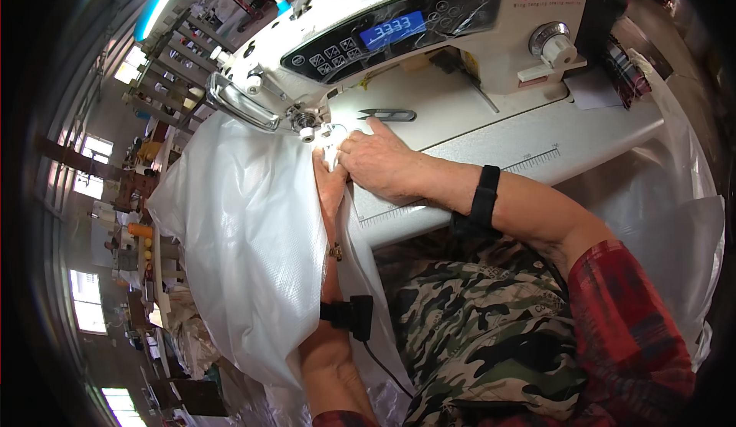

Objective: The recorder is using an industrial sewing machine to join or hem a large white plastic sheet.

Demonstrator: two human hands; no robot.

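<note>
A large sheet of white woven plastic (245,235) drapes over the left end of a white sewing machine (460,32) and falls past the table edge. Beside the needle area, my left hand (330,187) grips the sheet's edge, with part of the hand and forearm covered by the plastic. My right hand (379,162) rests on the machine bed against it, fingers curled and pinching the material close to the presser foot; the fingertips are partly hidden. Just beyond the right knuckles lies a pair of thread snips (389,114).
A lit lamp (159,4) hangs at upper left. The machine bed's front edge carries a printed ruler (529,159). Plaid cloth (625,70) lies at the far right, and more white plastic (659,197) hangs there. A cable (387,366) runs from my left wrist strap.
</note>
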